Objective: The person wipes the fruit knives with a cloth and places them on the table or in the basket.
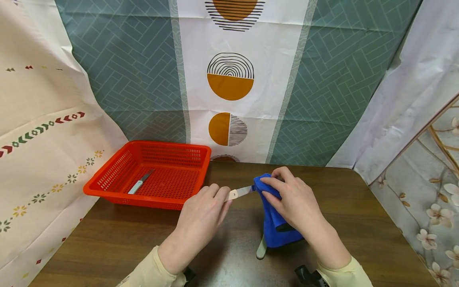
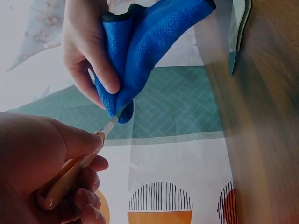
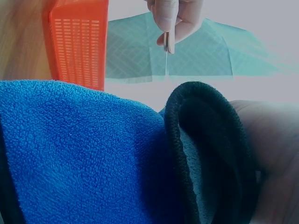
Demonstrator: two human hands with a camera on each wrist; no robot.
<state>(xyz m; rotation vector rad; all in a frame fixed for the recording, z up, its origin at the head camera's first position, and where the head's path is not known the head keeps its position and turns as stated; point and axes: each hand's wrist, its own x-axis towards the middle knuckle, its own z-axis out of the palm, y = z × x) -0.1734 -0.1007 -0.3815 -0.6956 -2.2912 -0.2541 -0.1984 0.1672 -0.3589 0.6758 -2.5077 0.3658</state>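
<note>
My left hand [image 1: 204, 211] grips a small knife by its pale pinkish handle [image 1: 233, 194], fingers curled round it. The blade [image 1: 245, 191] points right, and its tip end is hidden in a fold of a blue cloth [image 1: 269, 219] with dark edging. My right hand [image 1: 295, 195] pinches the folded cloth round the blade, thumb on one side and fingers on the other; the rest of the cloth hangs down. Below the cloth, a second knife with a pale green handle [image 1: 262, 249] lies on the table; its blade [image 2: 232, 63] shows in the left wrist view.
A red perforated plastic basket [image 1: 125, 200] stands at the table's back left. Inside it lies a knife with a pale blue handle [image 1: 135, 187]. The brown wooden table [image 1: 348, 215] meets a patterned curtain [image 1: 305, 131] behind, and printed fabric hangs on both sides.
</note>
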